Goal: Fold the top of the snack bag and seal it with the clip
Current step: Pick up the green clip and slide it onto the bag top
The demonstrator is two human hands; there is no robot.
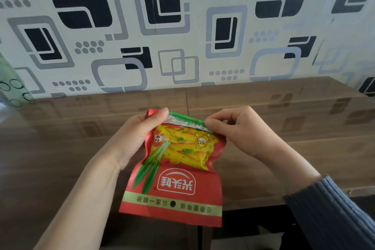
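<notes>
A red snack bag [178, 178] with yellow and green print hangs upside down to my view, held above the wooden table. Its far edge is folded over into a narrow band showing green and white [185, 121]. My left hand [140, 138] pinches the left end of that folded band, thumb on top. My right hand [233, 128] pinches the right end with fingertips. Both hands hold the bag up off the table. No clip is visible in view.
The brown glossy wooden table [284, 119] runs along a wall with grey and black patterned wallpaper [182, 26]. The table's near edge [253, 207] lies just behind the bag's lower part. A dark gap shows below it.
</notes>
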